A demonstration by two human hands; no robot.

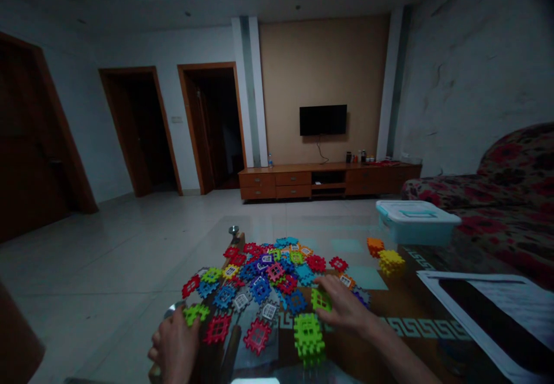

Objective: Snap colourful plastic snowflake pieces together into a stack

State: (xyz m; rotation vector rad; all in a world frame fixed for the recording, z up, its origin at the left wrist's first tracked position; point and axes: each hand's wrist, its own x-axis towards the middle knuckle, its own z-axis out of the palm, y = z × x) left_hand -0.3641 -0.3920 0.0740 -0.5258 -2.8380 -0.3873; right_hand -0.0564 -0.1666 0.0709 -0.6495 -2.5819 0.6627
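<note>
My left hand (175,346) is at the near left edge of the glass table, its fingers closed on a lime green notched plastic building tile (197,313). My right hand (344,303) grips another lime green tile (319,299) with a window pattern. Just below that tile stands a stack of lime green tiles (309,332). Between my hands and beyond them spreads a loose pile of tiles in several colours, among them a blue tile (260,289), a pink-red tile (257,336) and a red tile (217,329).
To the right of the pile sit a yellow tile stack (391,263) and an orange tile stack (375,246). A lidded plastic box (418,225) stands behind them. Papers (515,309) with a dark object lie at the right. A patterned sofa (511,199) is beyond.
</note>
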